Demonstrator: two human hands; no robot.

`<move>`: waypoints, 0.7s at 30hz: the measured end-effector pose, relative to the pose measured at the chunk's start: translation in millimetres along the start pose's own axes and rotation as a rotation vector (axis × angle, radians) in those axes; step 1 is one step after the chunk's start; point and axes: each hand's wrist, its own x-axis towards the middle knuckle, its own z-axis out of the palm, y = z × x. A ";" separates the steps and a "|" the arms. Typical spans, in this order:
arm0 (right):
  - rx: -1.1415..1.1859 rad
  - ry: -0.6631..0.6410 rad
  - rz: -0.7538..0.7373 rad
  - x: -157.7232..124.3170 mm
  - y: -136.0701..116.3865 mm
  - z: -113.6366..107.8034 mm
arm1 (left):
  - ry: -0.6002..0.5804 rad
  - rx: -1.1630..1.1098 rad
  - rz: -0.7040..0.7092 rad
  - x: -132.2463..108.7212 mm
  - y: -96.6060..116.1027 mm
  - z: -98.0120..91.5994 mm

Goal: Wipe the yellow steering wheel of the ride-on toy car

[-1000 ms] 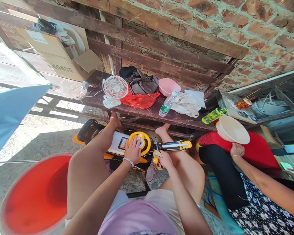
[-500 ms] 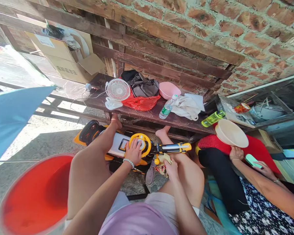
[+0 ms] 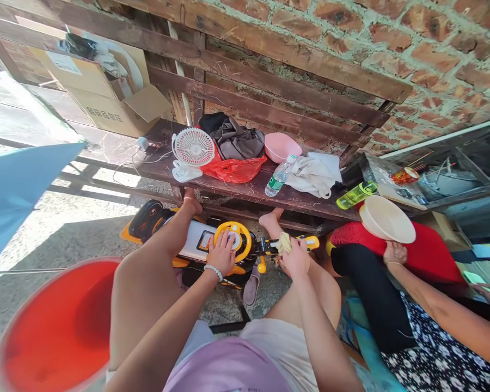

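A toy ride-on digger [image 3: 190, 241] in yellow, black and white stands between my legs. On the middle of its yellow steering wheel [image 3: 245, 251] lies my left hand [image 3: 221, 256], fingers stretched flat and a beaded bracelet at the wrist. My right hand [image 3: 296, 258] is closed round a crumpled pale yellow cloth [image 3: 285, 243]. It is over the digger's yellow-tipped arm [image 3: 311, 242], and partly hides it. Whether the cloth touches the arm I cannot tell. A yellow knob [image 3: 262, 268] sticks out beside the wheel.
A dark wooden bench [image 3: 224, 190] carries a white fan [image 3: 193, 147], a red bag [image 3: 237, 170], a pink basin [image 3: 281, 147] and a water bottle [image 3: 280, 177]. A large red tub [image 3: 53, 326] is at left. At right, a co-worker's hand [image 3: 394, 253] holds a cream bowl [image 3: 387, 219].
My right hand has moved up and slightly right with the cloth, from beside the yellow knob to the digger's arm. My left hand stays on the wheel. The co-worker's green object has moved right.
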 end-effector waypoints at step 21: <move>-0.347 -0.396 -0.234 82.3 -4.0 -64.8 | 0.000 0.009 0.004 -1.2 0.1 -2.3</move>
